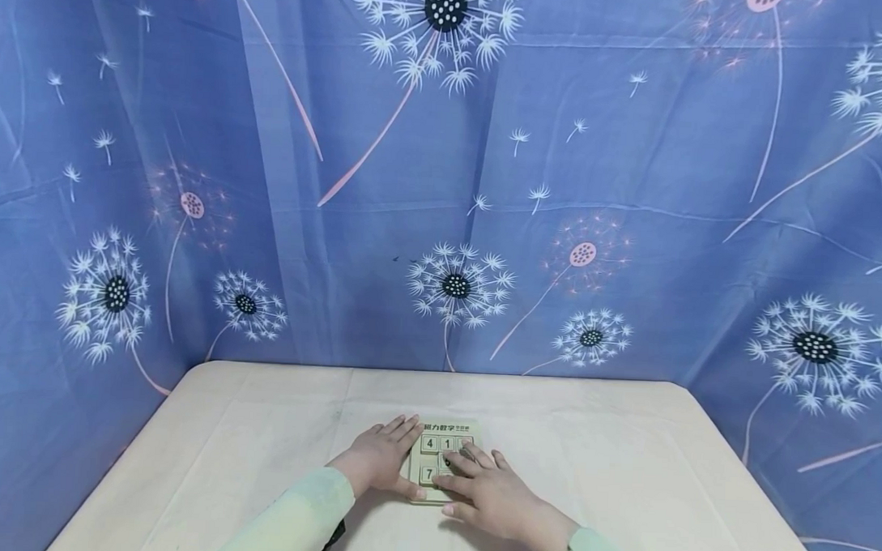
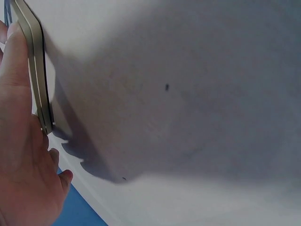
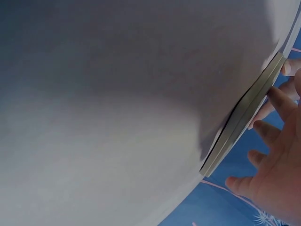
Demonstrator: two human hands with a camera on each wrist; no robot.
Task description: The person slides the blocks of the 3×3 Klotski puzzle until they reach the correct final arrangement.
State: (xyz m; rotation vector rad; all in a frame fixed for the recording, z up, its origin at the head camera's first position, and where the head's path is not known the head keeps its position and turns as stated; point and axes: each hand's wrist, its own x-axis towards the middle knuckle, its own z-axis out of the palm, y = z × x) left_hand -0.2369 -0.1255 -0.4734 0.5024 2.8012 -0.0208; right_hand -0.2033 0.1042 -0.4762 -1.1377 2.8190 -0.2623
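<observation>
A pale green sliding number puzzle (image 1: 415, 496) lies flat on the table, with dark Chinese lettering along its far edge. Number tiles such as 4, 1 and 7 show; others are covered by fingers. My left hand (image 1: 382, 454) holds the puzzle at its left side, thumb at the near left corner and fingers by the far left corner. Spread over the tiles is my right hand (image 1: 497, 495), its fingertips touching them. In the left wrist view the left thumb (image 2: 16, 59) presses along the puzzle's edge (image 2: 40, 70). The right wrist view shows the puzzle (image 3: 242, 115) edge-on beside the right fingers.
The cream-covered table (image 1: 260, 431) stretches out on both sides of the puzzle. A blue dandelion-print cloth (image 1: 367, 305) hangs behind the table and along its left and right sides. Something black (image 1: 333, 539) shows below the left sleeve.
</observation>
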